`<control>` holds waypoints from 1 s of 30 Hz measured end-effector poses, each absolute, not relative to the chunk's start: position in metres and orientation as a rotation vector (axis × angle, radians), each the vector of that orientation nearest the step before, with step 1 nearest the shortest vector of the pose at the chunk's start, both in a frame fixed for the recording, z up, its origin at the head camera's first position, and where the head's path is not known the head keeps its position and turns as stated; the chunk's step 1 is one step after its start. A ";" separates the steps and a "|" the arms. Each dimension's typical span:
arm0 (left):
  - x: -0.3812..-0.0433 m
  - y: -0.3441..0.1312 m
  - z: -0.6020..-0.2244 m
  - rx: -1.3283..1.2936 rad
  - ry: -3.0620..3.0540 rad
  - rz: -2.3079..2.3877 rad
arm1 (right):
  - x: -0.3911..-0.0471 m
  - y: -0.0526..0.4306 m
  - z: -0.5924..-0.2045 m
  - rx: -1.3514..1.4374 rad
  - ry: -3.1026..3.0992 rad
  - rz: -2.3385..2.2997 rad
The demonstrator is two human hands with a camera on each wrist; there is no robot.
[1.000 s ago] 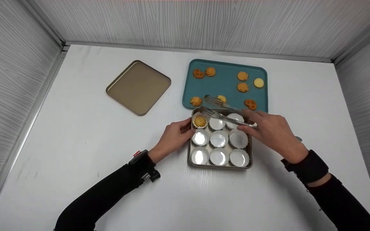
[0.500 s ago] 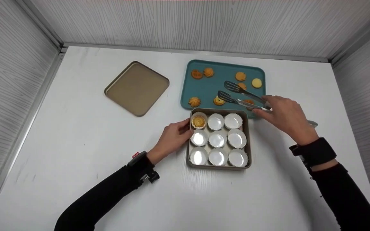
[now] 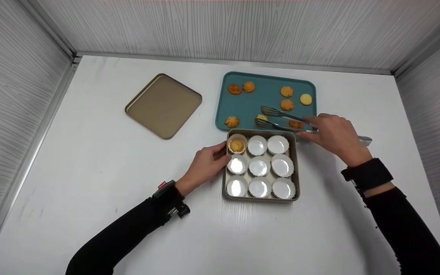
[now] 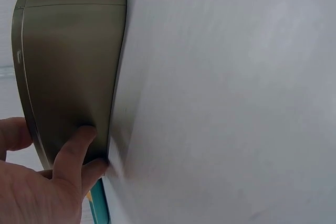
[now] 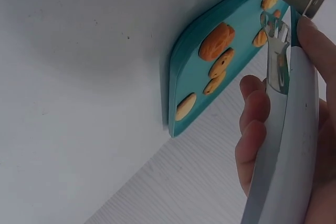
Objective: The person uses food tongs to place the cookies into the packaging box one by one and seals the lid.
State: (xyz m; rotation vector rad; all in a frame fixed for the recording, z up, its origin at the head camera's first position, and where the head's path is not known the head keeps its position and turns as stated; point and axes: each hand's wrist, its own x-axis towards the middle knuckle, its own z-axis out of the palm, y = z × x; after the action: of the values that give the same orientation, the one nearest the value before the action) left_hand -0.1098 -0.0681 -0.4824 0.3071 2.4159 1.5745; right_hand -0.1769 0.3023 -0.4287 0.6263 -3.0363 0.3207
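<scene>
No lettering, brand or number could be read. The small red tag [image 3: 162,184] on the black wristband [image 3: 167,194] of the black-sleeved left arm [image 3: 117,233] bore faint pale marks, too small and blurred to make out in the head view. In the left wrist view, a tiny pale mark [image 4: 19,56] showed on the rim of the gold-brown, round-cornered metal tin [image 4: 68,66], too unclear to tell as a letter or sign.
</scene>
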 end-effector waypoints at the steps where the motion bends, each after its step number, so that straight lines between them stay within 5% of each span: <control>1: -0.110 -0.068 -0.482 0.305 2.413 1.574 | -0.177 0.302 -0.429 0.624 -3.034 0.320; 30: -0.109 -0.068 -0.483 0.289 2.402 1.589 | -0.177 0.304 -0.451 0.602 -2.916 0.369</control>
State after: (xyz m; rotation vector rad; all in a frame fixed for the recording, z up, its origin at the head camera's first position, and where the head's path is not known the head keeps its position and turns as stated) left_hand -0.1093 -0.0677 -0.4827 0.2888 2.4021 1.5886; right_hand -0.1766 0.3037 -0.4510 0.6017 -2.9163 0.3688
